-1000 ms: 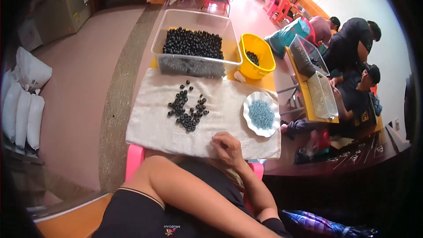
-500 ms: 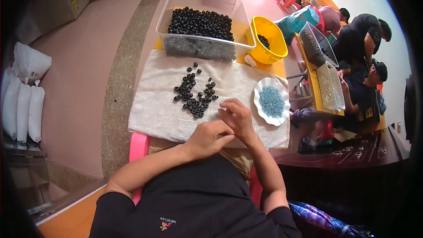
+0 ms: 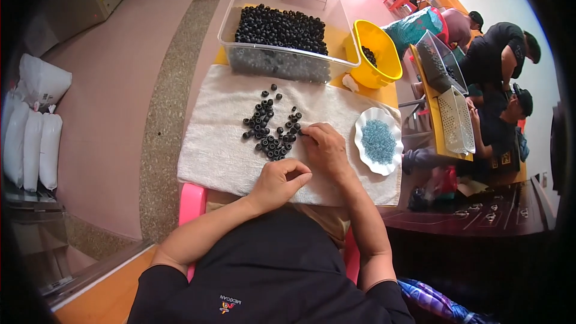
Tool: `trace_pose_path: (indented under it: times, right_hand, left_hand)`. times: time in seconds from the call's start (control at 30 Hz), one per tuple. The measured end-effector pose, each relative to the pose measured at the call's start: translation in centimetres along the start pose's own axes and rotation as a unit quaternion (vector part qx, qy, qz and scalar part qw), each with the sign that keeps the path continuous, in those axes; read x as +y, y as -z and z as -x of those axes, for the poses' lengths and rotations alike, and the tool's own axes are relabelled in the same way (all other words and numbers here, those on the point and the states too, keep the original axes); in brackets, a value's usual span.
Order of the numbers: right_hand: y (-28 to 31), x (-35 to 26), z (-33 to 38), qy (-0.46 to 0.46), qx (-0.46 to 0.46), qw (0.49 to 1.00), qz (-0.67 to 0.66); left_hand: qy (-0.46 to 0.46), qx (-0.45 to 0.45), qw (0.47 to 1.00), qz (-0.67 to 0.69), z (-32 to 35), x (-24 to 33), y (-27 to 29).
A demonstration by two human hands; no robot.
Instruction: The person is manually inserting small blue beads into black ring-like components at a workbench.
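Observation:
Loose black ring-like beads (image 3: 271, 146) lie in a rough cluster on the white towel (image 3: 207, 138). My right hand (image 3: 326, 149) rests at the cluster's right edge, fingers bent, with the fingertips on a black bead (image 3: 299, 132); its thumb is mostly hidden. Closer to my body, my left hand (image 3: 277, 183) holds thumb and forefinger together in a pinch over the towel. Whatever lies in that pinch is too small or hidden to make out. Right of my right hand stands a white scalloped dish (image 3: 359, 137) filled with tiny clear-blue beads (image 3: 379, 142).
Behind the towel stand a clear plastic bin (image 3: 288, 57) of black beads and a yellow tub (image 3: 384, 74) with some more. A crumpled white tissue (image 3: 350, 83) lies beside the tub. Several people sit at another table on the right, with a white perforated basket (image 3: 456, 121).
My hands have drawn apart. The right has moved forward to the bead cluster, while the left stays near the towel's front edge, still pinched. The view has shifted slightly.

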State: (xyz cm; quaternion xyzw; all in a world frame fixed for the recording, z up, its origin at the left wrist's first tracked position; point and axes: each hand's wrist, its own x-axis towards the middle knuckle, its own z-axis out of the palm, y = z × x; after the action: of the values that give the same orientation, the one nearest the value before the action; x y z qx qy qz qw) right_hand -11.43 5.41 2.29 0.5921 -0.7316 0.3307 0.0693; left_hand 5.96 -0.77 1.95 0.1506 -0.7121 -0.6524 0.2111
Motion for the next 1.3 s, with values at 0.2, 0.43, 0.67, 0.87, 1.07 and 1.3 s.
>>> trace_pose_path:
  times: [0.2, 0.43, 0.67, 0.87, 1.07, 1.3]
  right_hand:
    - [1.7, 0.0, 0.8, -0.04, -0.011, 0.993, -0.108]
    - [4.2, -2.6, 2.8, -0.066, -0.015, 0.983, -0.171]
    - [3.4, -1.0, 2.1, -0.038, -0.003, 0.999, -0.037]
    - [2.9, -0.8, -0.1, -0.008, -0.058, 0.998, 0.025]
    - [0.9, 0.7, -0.6, 0.081, -0.062, 0.993, 0.063]
    - [3.3, -1.6, 1.1, 0.051, -0.032, 0.995, -0.084]
  left_hand:
    - [0.06, 0.042, 0.993, 0.097, -0.1, -0.4, 0.2]
    - [0.077, 0.077, 0.973, 0.203, -0.8, -0.7, -0.4]
    - [0.105, 0.038, 0.974, 0.195, -0.8, -1.3, -0.7]
    - [0.096, 0.037, 0.983, 0.154, -0.3, -2.0, -0.3]
    - [0.09, 0.029, 0.982, 0.16, -0.3, -2.2, -0.3]
    - [0.115, 0.063, 0.955, 0.266, -0.5, -1.6, 0.1]
